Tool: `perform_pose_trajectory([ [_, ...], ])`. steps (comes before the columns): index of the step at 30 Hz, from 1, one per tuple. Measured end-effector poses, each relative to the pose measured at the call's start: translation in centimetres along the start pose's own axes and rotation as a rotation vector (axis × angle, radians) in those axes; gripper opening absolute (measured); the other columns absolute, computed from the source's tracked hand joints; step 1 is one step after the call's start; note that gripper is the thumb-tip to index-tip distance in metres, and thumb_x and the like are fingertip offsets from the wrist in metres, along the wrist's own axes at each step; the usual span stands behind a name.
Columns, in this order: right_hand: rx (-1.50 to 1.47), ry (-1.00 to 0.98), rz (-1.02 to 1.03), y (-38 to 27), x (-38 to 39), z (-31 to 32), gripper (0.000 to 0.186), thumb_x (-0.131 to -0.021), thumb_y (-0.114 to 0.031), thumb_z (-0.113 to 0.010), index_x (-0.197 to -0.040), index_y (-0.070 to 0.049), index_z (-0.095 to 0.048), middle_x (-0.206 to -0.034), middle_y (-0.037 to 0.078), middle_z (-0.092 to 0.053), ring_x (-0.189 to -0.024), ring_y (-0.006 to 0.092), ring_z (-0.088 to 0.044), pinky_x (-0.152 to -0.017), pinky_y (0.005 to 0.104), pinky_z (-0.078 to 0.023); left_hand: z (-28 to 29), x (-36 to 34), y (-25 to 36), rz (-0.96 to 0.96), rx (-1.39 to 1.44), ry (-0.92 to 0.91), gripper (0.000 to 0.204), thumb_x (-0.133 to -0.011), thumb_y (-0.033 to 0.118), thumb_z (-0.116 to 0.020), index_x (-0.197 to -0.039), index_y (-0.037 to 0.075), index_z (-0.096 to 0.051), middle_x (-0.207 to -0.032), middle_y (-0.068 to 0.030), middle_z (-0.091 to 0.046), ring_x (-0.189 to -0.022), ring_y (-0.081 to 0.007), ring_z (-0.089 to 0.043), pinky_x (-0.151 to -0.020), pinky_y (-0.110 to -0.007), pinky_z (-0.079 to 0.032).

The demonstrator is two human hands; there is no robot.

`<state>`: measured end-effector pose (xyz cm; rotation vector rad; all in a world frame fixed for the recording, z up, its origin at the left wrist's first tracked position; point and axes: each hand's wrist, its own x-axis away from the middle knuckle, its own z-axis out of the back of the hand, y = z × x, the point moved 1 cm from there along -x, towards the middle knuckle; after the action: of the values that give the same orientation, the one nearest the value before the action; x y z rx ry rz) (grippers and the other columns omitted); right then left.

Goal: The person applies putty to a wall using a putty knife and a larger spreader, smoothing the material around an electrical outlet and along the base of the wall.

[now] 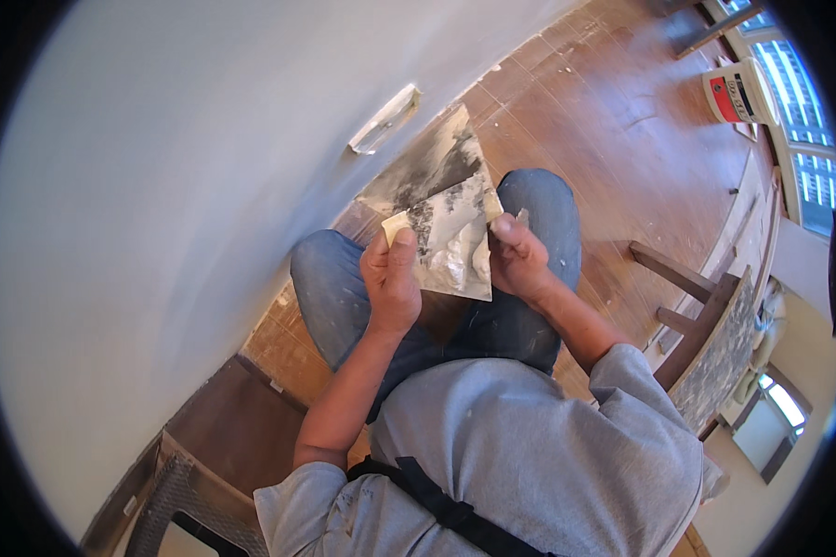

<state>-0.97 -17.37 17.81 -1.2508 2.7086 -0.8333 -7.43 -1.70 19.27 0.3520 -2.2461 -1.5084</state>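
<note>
A flat rectangular plate, smeared grey with thick white putty on its lower part, is held over my lap. My left hand grips its left edge, thumb on top beside a pale yellow corner. My right hand closes at its right edge, thumb up and fingers mostly hidden. A small pale piece shows by the right thumb; I cannot make out what it is. Just beyond the plate is a second grey and white smeared board, partly covered by it.
A pale wall with a rectangular recess rises close on the left. Wooden floor stretches ahead and right. A white bucket stands far right, with an overturned-looking wooden bench nearer. Brown panels lean behind left.
</note>
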Motion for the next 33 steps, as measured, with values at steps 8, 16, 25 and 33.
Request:
perform_pose_trajectory([
  [8,-0.045,0.108,-0.027,-2.3,-2.9,-5.3,0.047,-0.101,-0.031,-0.040,-0.135,0.001,-0.043,-0.129,0.017,-0.057,-0.117,0.0274,-0.057,-0.104,0.0420,-0.043,-1.2,-0.7,5.4,-0.270,-0.314,-0.028,0.024,-0.099,0.019,-0.053,-0.097,-0.002,-0.063,-0.084,0.0010,-0.059,-0.078,-0.0063,-0.050,-0.068,-0.025,-0.041],
  [16,-0.099,0.159,0.314,-8.7,-6.3,-1.3,0.042,-0.102,-0.025,-0.037,-0.137,-0.002,-0.041,-0.129,0.015,-0.057,-0.118,0.0278,-0.057,-0.103,0.0477,-0.044,8.4,4.1,2.5,-0.050,-0.319,0.437,0.026,-0.095,0.024,-0.056,-0.096,0.000,-0.065,-0.089,-0.0042,-0.062,-0.079,-0.0149,-0.057,-0.074,-0.027,-0.046],
  [25,0.476,0.928,0.599,-16.2,-14.1,22.6,0.032,-0.087,-0.008,-0.063,-0.117,0.000,-0.055,-0.103,0.011,-0.065,-0.094,0.0239,-0.063,-0.085,0.0406,-0.050,14.5,11.6,-1.6,-0.012,-0.146,0.768,0.040,-0.096,0.026,-0.053,-0.115,-0.008,-0.054,-0.113,-0.0182,-0.059,-0.101,-0.0257,-0.061,-0.088,-0.037,-0.050],
  [33,0.701,1.244,0.938,-20.1,-25.3,24.5,0.036,-0.094,-0.010,-0.054,-0.127,0.002,-0.054,-0.111,0.016,-0.065,-0.104,0.0259,-0.061,-0.091,0.0376,-0.045,14.9,11.3,-1.9,-0.011,-0.260,0.799,0.040,-0.095,0.026,-0.054,-0.115,-0.008,-0.054,-0.114,-0.0173,-0.058,-0.103,-0.0248,-0.059,-0.093,-0.036,-0.045],
])
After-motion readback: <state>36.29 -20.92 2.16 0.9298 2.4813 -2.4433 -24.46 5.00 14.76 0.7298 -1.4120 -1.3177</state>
